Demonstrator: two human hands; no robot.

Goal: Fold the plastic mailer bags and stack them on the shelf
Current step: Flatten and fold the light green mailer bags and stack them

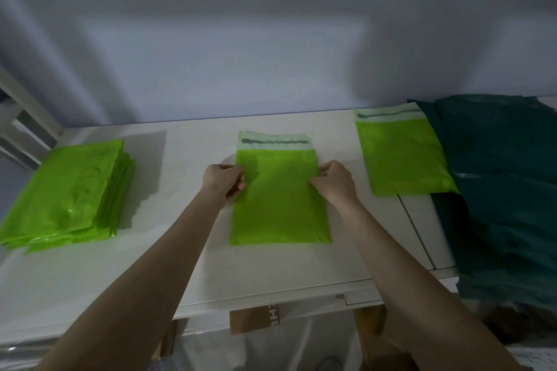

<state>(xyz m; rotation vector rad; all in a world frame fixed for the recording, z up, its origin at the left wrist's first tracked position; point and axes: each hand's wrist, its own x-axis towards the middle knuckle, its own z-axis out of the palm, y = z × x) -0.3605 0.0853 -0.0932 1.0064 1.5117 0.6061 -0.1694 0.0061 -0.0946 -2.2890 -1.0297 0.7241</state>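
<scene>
The left hand [223,181] and right hand [335,181] each pinch a side edge of the green mailer bag [278,208], lying flat mid-worktop [187,265].

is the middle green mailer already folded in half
No, the middle mailer lies flat and unfolded, its adhesive strip showing at the far end.

White worktop [180,265]. Centre: flat green mailer [278,208], adhesive strip at far end. Left of it: stack of green mailers [69,193]. Right: single green mailer [404,153], then dark teal bags [506,190].
</scene>
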